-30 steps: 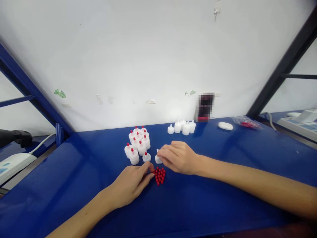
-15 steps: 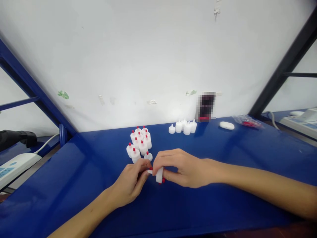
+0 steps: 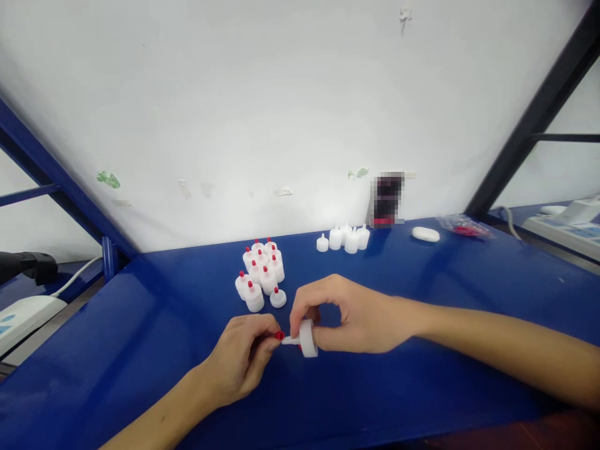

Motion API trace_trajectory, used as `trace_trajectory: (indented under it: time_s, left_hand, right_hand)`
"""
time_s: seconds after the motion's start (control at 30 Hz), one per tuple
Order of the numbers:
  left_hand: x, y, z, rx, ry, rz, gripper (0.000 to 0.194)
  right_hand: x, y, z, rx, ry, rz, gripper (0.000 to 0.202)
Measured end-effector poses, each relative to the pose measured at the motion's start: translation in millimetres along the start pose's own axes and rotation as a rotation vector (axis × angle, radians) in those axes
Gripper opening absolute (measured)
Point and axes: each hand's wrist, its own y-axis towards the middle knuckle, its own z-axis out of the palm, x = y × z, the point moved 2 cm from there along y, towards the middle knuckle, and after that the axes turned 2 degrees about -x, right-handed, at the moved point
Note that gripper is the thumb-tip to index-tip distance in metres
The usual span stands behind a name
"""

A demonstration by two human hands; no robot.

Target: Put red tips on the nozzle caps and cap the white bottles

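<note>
Two hands: meet near the middle of the table (image 3: 422, 387)
Right hand (image 3: 360, 315): fingers closed round white cap (image 3: 307, 338)
Left hand (image 3: 244, 356): pinches red tip (image 3: 279, 335)
Cap: looks light, hard, smooth; best held by its wide side

We see bright, even light from above, a soft glare on the blue table (image 3: 422, 375), faint shadows under the hands, straight frame bars bowed at the wide-angle edges, and one pixelated patch (image 3: 388, 199) by the wall.
</note>
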Motion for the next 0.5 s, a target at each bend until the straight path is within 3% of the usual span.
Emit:
trace_trajectory:
  time_s: [0.5]
  left_hand:
    - [8, -3, -0.1, 0.031, 0.066, -0.01, 0.012]
  right_hand:
    - [-16, 2, 3, 0.004, 0.224, 0.123, 0.013]
